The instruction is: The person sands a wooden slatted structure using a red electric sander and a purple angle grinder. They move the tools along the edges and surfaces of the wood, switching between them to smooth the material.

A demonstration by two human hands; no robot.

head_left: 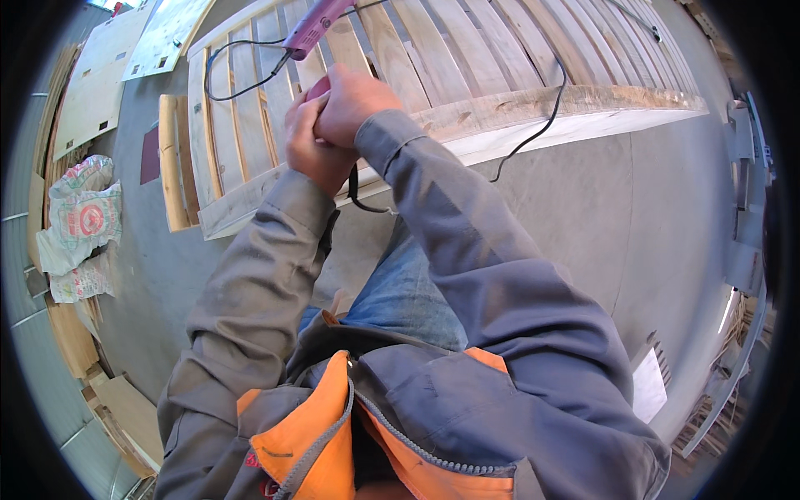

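Observation:
Over the near edge of a slatted wooden frame point(467, 117), my two hands are brought together. My left hand point(315, 154) is closed, with my right hand point(358, 104) closed against it from the right and above. A bit of something reddish point(319, 88) shows between the fingers; the rest of it is hidden. Below the hands hangs a black strap or cord point(357, 198). Just beyond them, a pink-purple power tool point(315, 29) lies on the slats, with a black cord point(250, 87) looping left from its end.
Another black cord point(550, 121) drapes over the frame's near rail to the grey floor point(575, 208). Light wood pieces point(173, 162) stand at the frame's left end. Farther left are white printed sacks point(83, 221) and leaning boards point(96, 83). Racking point(746, 200) runs along the right.

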